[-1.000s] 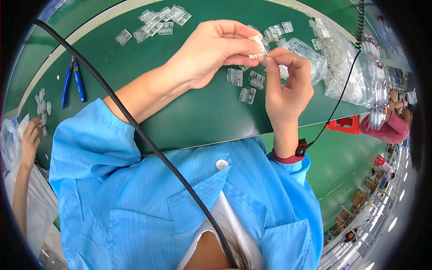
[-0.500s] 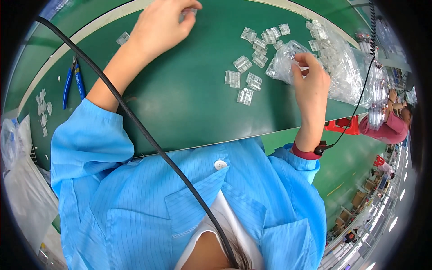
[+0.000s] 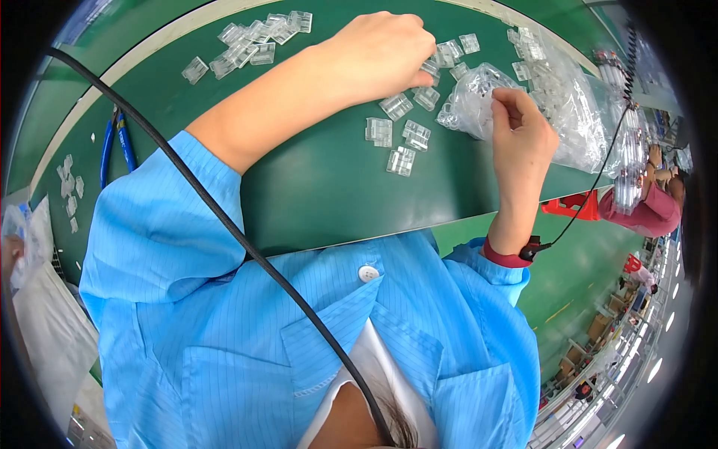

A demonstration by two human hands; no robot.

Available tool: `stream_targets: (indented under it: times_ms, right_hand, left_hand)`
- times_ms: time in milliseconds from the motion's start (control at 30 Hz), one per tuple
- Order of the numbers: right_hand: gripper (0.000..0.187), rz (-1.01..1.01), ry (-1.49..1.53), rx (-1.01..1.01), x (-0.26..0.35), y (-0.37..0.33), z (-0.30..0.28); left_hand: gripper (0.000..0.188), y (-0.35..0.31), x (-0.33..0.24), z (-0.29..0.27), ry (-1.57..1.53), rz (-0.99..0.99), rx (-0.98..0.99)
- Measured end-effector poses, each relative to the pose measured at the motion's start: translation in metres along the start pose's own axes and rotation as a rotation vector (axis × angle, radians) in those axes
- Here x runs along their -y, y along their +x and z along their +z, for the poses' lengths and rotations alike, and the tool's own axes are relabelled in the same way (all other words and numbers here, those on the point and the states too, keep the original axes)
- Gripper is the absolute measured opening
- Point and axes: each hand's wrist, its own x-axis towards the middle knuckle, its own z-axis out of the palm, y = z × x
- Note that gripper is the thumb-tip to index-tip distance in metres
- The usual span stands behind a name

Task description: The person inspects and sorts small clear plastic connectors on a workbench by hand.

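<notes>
Your blue jacket (image 3: 247,374) fills the near side, white button (image 3: 367,274) at mid-chest, thick black cable (image 3: 247,243) slanting across it. Dark red wrist strap (image 3: 505,257) on your right wrist, thin black cord (image 3: 589,196) running up from its clip. Next, the green table (image 3: 359,206), its edge just past your jacket.

Clear plastic pieces lie loose on it, right of center: nearest one (image 3: 400,161), then a pair (image 3: 379,132) beyond it, more behind. Your right hand (image 3: 525,138) is raised, fingers curled, thumb and index tips together in front of a small clear bag (image 3: 470,101); can't tell if anything is pinched there. Your left hand (image 3: 385,52) reaches across palm down, fingers bent over the back of that loose group. Its fingertips are at a clear piece (image 3: 431,69), partly covered; can't tell whether it's gripped or only touched.

Off to the left, blue-handled pliers (image 3: 126,146), with small translucent bits (image 3: 70,183) further left. Big clear bag (image 3: 576,127) of parts sits right of the small one. Heaped clear pieces (image 3: 258,37) lie at the table's far left, one single piece (image 3: 195,70) just apart. Past the table's right end: red stool (image 3: 572,206) and a co-worker's dark red sleeve (image 3: 645,215).
</notes>
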Motion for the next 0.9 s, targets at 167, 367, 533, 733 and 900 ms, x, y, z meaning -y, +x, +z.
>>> stream_targets:
  times_ms: [167,367,533,733,900]
  right_hand:
    - [0.01,0.089,0.165,-0.046,-0.001,-0.004,-0.002]
    - [0.011,0.134,0.274,-0.01,-0.004,-0.006,-0.005]
    - [0.011,0.151,0.231,0.027,-0.001,-0.003,-0.015]
    - [0.012,0.151,0.233,0.074,-0.003,0.001,-0.013]
    - [0.012,0.106,0.187,0.046,-0.003,-0.002,-0.011]
  left_hand:
    - [0.012,-0.003,-0.003,-0.023,-0.059,-0.031,0.126]
    - [0.017,-0.02,0.001,-0.027,-0.222,0.013,-0.172]
    - [0.017,-0.042,-0.011,-0.028,-0.837,-0.31,-0.086]
    - [0.017,-0.05,-0.009,-0.012,-1.006,-0.197,-0.102]
    - [0.02,-0.051,-0.01,-0.008,-1.158,-0.263,-0.081]
